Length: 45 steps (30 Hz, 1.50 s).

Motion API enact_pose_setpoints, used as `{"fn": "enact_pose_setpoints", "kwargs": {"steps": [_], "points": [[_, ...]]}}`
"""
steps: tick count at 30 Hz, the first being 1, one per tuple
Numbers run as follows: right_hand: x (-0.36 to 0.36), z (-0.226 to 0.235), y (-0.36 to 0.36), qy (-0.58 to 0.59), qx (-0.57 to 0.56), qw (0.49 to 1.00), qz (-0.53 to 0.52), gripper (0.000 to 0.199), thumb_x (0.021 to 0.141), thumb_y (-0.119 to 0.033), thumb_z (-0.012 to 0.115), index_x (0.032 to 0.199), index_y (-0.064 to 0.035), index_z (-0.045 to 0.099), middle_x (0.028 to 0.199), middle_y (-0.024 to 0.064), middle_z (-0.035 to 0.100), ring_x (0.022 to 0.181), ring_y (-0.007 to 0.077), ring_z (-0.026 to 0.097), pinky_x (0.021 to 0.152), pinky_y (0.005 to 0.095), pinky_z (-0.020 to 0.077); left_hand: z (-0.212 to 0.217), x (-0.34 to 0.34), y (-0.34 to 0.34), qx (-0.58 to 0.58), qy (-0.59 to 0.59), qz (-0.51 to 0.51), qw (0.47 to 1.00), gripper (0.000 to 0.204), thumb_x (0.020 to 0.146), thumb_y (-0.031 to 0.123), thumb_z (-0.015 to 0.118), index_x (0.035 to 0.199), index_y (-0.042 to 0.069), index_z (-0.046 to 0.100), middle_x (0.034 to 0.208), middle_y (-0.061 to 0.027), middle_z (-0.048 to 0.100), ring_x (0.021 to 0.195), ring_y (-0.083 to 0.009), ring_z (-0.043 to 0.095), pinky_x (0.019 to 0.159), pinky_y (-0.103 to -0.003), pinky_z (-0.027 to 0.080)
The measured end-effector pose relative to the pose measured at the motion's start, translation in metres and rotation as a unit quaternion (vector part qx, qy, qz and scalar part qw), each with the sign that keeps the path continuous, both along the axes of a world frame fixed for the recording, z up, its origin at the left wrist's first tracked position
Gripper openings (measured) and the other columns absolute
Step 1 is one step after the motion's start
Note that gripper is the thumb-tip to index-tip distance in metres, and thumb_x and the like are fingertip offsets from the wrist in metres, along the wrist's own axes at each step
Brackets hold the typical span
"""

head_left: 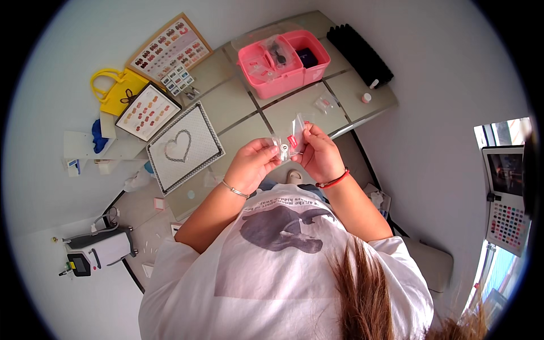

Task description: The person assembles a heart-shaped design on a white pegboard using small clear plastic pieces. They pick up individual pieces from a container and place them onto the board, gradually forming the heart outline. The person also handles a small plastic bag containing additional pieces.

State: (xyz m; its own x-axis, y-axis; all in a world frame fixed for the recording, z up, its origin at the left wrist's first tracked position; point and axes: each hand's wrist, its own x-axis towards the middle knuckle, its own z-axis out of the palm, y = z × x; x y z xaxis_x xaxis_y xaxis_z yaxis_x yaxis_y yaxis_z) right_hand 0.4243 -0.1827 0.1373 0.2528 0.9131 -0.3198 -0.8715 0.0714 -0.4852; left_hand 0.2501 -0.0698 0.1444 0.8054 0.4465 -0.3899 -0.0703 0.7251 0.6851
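Observation:
Near the front edge of the table, my two hands hold a small clear plastic bag [297, 129] with a red label [292, 141] between them. My left hand [249, 164] is closed, its thumb and fingers pinching the clear plastic on the left side. Beside its fingertips shows a small round white piece [284, 148] with a dark mark; whether it lies in the bag or in a separate packet I cannot tell. My right hand [323, 156] pinches the bag's right side, fingers closed. Farther right on the table lies another clear packet [324, 103].
A pink toolbox [272, 88] with its lid up stands at the back. Right of it are a black cushion [360, 54] and a small white jar [366, 98]. To the left lie a heart-patterned mat [195, 150], framed sample boards [148, 112] and a yellow bag [120, 93].

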Motion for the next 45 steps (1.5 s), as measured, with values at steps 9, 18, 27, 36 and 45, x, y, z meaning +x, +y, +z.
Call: {"fn": "enact_pose_setpoints", "kwargs": {"steps": [9,18,27,36,45], "points": [[-0.005,0.010,-0.003,-0.263,-0.032,0.964,0.036,0.030,0.088,-0.006,0.075,0.114,-0.0008,0.060,0.099,0.0046,0.068,0.085,0.0112,0.065,0.071,0.0266,0.0558,-0.001,0.000,0.001,0.008,0.009,0.017,1.000,0.012,0.099,0.006,0.062,0.109,0.002,0.063,0.104,-0.0060,0.067,0.097,-0.0172,0.064,0.096,-0.039,0.054],[-0.006,0.006,-0.002,-0.265,-0.033,0.964,0.002,0.018,0.088,-0.001,0.073,0.104,-0.0007,0.064,0.093,0.0043,0.071,0.081,0.0122,0.067,0.069,0.0275,0.0557,0.000,0.001,0.003,0.006,0.009,0.012,1.000,0.013,0.099,0.008,0.062,0.111,0.002,0.063,0.104,-0.0065,0.066,0.095,-0.0173,0.064,0.095,-0.039,0.054],[-0.002,0.008,-0.001,-0.324,-0.062,0.942,-0.062,0.013,0.089,0.000,0.072,0.096,-0.0005,0.062,0.087,0.0054,0.070,0.076,0.0114,0.065,0.067,0.0274,0.0547,0.032,0.001,0.009,-0.068,-0.022,0.031,0.997,0.046,0.102,0.027,0.049,0.134,-0.006,0.052,0.132,-0.0193,0.059,0.122,-0.0310,0.058,0.111,-0.045,0.044],[0.000,0.003,0.003,-0.301,-0.057,0.950,-0.069,0.016,0.088,-0.002,0.073,0.097,-0.0019,0.060,0.090,0.0047,0.069,0.078,0.0114,0.066,0.064,0.0262,0.0555,0.039,0.000,0.012,-0.142,-0.069,0.004,0.988,0.062,0.104,0.039,0.042,0.144,-0.009,0.041,0.150,-0.0260,0.046,0.142,-0.0384,0.043,0.122,-0.050,0.032],[0.003,-0.012,0.005,-0.529,-0.056,0.846,-0.033,0.016,0.098,-0.010,0.062,0.103,0.0015,0.072,0.095,0.0102,0.069,0.080,0.0196,0.065,0.071,0.0315,0.0526,0.013,-0.001,0.015,-0.040,-0.005,0.008,0.999,0.021,0.103,0.024,0.057,0.096,0.004,0.060,0.086,-0.0039,0.059,0.072,-0.0143,0.051,0.068,-0.030,0.045]]}}
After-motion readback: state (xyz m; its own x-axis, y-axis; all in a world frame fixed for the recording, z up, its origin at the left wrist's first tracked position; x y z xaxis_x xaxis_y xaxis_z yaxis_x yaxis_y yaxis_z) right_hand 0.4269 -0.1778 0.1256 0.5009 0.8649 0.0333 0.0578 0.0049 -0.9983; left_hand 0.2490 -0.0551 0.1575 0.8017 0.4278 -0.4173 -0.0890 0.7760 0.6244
